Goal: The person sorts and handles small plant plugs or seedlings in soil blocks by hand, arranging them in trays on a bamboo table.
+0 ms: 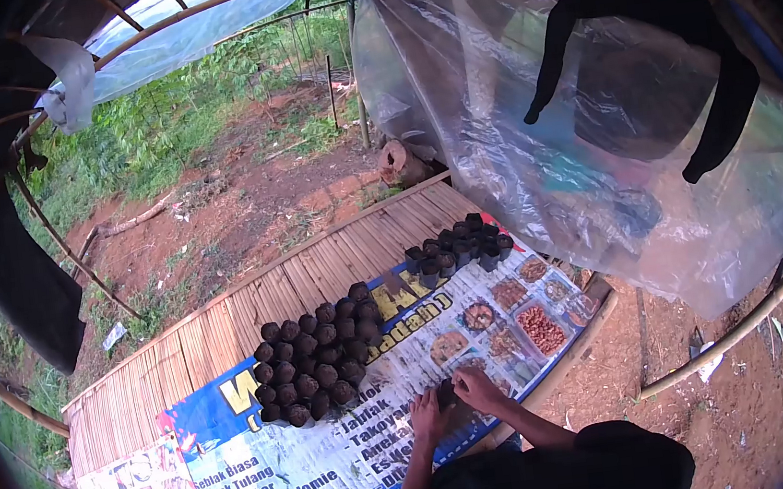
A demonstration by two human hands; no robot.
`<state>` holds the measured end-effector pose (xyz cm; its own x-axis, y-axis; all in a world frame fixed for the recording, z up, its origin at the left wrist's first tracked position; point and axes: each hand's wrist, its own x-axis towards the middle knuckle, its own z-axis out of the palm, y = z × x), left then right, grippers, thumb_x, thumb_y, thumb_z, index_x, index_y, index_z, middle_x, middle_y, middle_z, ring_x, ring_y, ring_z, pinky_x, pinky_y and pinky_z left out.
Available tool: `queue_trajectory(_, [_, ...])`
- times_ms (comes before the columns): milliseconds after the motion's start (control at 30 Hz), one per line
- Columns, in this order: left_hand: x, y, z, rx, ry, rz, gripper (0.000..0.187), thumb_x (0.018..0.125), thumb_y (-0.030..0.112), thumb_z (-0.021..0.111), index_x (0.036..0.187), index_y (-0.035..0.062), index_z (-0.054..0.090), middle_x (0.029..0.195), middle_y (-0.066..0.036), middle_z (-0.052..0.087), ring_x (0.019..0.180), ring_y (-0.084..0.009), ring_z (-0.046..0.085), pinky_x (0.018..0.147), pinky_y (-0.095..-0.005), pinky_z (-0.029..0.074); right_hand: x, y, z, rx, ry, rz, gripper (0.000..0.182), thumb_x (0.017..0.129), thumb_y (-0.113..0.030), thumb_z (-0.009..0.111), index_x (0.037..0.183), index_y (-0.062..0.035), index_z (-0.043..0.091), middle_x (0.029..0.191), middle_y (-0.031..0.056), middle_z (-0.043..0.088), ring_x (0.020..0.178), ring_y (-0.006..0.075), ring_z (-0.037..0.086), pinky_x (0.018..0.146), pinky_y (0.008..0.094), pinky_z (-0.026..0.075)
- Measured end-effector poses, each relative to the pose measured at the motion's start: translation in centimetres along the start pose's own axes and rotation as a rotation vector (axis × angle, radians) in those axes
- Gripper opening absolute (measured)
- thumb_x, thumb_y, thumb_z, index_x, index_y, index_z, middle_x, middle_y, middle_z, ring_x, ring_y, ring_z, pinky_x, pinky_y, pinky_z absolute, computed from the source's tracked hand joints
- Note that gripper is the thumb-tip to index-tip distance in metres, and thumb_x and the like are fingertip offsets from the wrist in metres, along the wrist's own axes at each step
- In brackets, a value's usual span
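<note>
You're pinching a small black bag (447,393) between both hands (455,401) — it's looking thin and floppy, so be gripping the rim.

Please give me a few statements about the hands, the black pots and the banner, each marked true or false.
1. Both hands, left hand and right hand, are together at one small black pot. True.
2. The big cluster of pots stands on bare soil. False: it stands at the top edge of the printed banner, partly on the bamboo platform.
3. A second, smaller group of pots sits farther along the platform. True.
4. The banner hangs from the roof. False: it lies flat on the platform.
5. Clear plastic sheet hangs to the right. True.
</note>
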<state>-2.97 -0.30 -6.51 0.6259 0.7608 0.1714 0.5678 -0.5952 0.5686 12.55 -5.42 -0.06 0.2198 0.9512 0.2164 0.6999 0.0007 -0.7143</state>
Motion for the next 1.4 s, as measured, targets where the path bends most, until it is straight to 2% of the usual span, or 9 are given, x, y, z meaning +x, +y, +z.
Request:
queue_trajectory(400, [-0.1, 0.2, 0.0, 0.000, -0.001, -0.013, 0.062, 0.073, 0.037, 0.070, 0.125, 0.0091, 0.049, 0.116, -0.008, 0.055, 0.104, -0.0298, 0.050, 0.087, -0.0415, 0.039, 0.0, -0.8, -0.5, 0.041, 0.031, 0.029, 0.010, 0.078, -0.005, 0.058, 0.085, -0.0012, 0.052, 0.079, 0.0149, 0.058, 0.079, 0.0334, 0.057, 0.073, 0.0411, 0.046])
queue_trajectory(500, [-0.2, 0.6, -0.5, 0.006, 0.008, -0.007, 0.062, 0.073, 0.037, 0.071, 0.124, 0.0092, 0.049, 0.116, -0.008, 0.056, 0.104, -0.0301, 0.051, 0.087, -0.0417, 0.040, -0.1, 0.1, -0.4, 0.068, 0.010, 0.018, 0.013, 0.080, -0.011, 0.059, 0.085, -0.0007, 0.054, 0.078, 0.0152, 0.058, 0.078, 0.0334, 0.058, 0.074, 0.0407, 0.046])
queue_trajectory(567, [-0.1, 0.6, -0.5, 0.012, 0.024, -0.008, 0.062, 0.073, 0.037, 0.071, 0.124, 0.0097, 0.049, 0.116, -0.008, 0.056, 0.104, -0.0301, 0.051, 0.087, -0.0413, 0.039, 0.2, -0.2, -0.6, -0.034, 0.076, -0.068, 0.012, 0.080, -0.010, 0.059, 0.085, -0.0011, 0.054, 0.079, 0.0150, 0.058, 0.078, 0.0335, 0.058, 0.075, 0.0406, 0.046])
queue_trajectory(733, [0.1, 0.4, -0.3, 0.012, -0.021, -0.034, 0.062, 0.073, 0.036, 0.071, 0.125, 0.0109, 0.048, 0.116, -0.008, 0.056, 0.105, -0.0299, 0.051, 0.086, -0.0407, 0.040, -0.1, -0.2, -0.6, 0.037, -0.016, 0.065, 0.009, 0.079, -0.007, 0.058, 0.085, -0.0021, 0.053, 0.081, 0.0143, 0.058, 0.083, 0.0329, 0.057, 0.078, 0.0406, 0.044])
queue_trajectory(900, [0.1, 0.4, -0.3, 0.022, -0.015, -0.017, 0.063, 0.072, 0.036, 0.071, 0.125, 0.0091, 0.048, 0.117, -0.008, 0.055, 0.106, -0.0299, 0.050, 0.087, -0.0408, 0.039, 0.0, -0.8, -1.1, -0.031, -0.026, -0.009, 0.011, 0.078, -0.007, 0.058, 0.086, -0.0020, 0.053, 0.080, 0.0138, 0.058, 0.082, 0.0326, 0.057, 0.076, 0.0402, 0.045])
queue_trajectory(967, [-0.1, 0.4, -0.1, 0.021, -0.023, -0.030, 0.063, 0.072, 0.036, 0.071, 0.125, 0.0088, 0.048, 0.117, -0.008, 0.055, 0.106, -0.0300, 0.050, 0.087, -0.0406, 0.039, 0.1, 0.2, -0.8, 0.005, -0.001, 0.038, 0.011, 0.078, -0.007, 0.059, 0.086, -0.0018, 0.053, 0.081, 0.0133, 0.059, 0.083, 0.0323, 0.057, 0.077, 0.0401, 0.045])
queue_trajectory(1000, [0.0, 0.3, -0.1, 0.017, -0.012, -0.022, 0.063, 0.072, 0.035, 0.071, 0.125, 0.0085, 0.048, 0.117, -0.008, 0.055, 0.106, -0.0301, 0.050, 0.088, -0.0405, 0.039, 0.2, 0.5, -0.9, -0.014, 0.025, -0.027, 0.012, 0.079, -0.008, 0.059, 0.087, -0.0015, 0.053, 0.080, 0.0140, 0.059, 0.081, 0.0329, 0.057, 0.076, 0.0404, 0.046])
queue_trajectory(1333, [0.8, 0.8, -1.3, -0.029, -0.007, 0.002, 0.067, 0.067, 0.032, 0.075, 0.124, 0.0087, 0.049, 0.110, -0.009, 0.053, 0.104, -0.0297, 0.049, 0.089, -0.0407, 0.040, 0.4, 0.0, -1.7, -0.009, -0.007, 0.084, 0.013, 0.087, -0.013, 0.058, 0.089, -0.0002, 0.056, 0.083, 0.0181, 0.061, 0.080, 0.0352, 0.060, 0.071, 0.0415, 0.047])
queue_trajectory(1400, [0.7, 0.7, -1.3, -0.024, 0.005, 0.004, 0.067, 0.067, 0.031, 0.075, 0.124, 0.0095, 0.049, 0.108, -0.010, 0.053, 0.104, -0.0296, 0.049, 0.089, -0.0406, 0.040, 0.3, -0.5, -1.8, -0.042, 0.089, 0.082, 0.014, 0.088, -0.015, 0.057, 0.089, -0.0008, 0.056, 0.083, 0.0181, 0.062, 0.079, 0.0355, 0.061, 0.069, 0.0404, 0.048])
